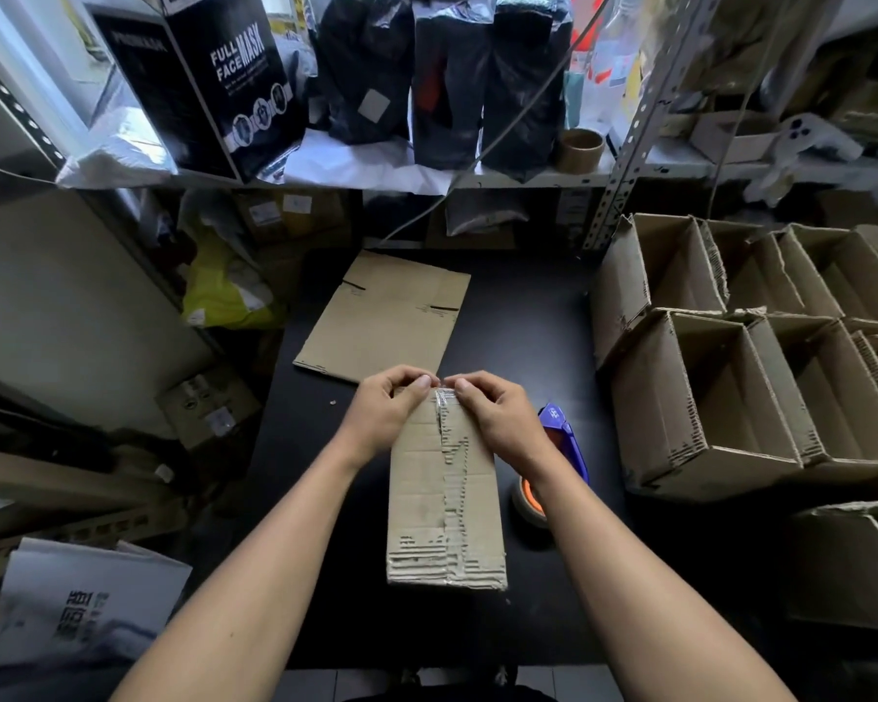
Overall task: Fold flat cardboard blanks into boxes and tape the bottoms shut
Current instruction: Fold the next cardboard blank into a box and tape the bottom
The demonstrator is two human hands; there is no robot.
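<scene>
Box (444, 499), bottom up, at the table's (528, 316) near edge, long axis running straight away from the person. Both hands at its far end: left hand (386, 405) and right hand (498, 412), fingers curled, pinching the clear tape (444, 397) over the far edge, equally near. Flat blank (386, 316) lies beyond.
</scene>
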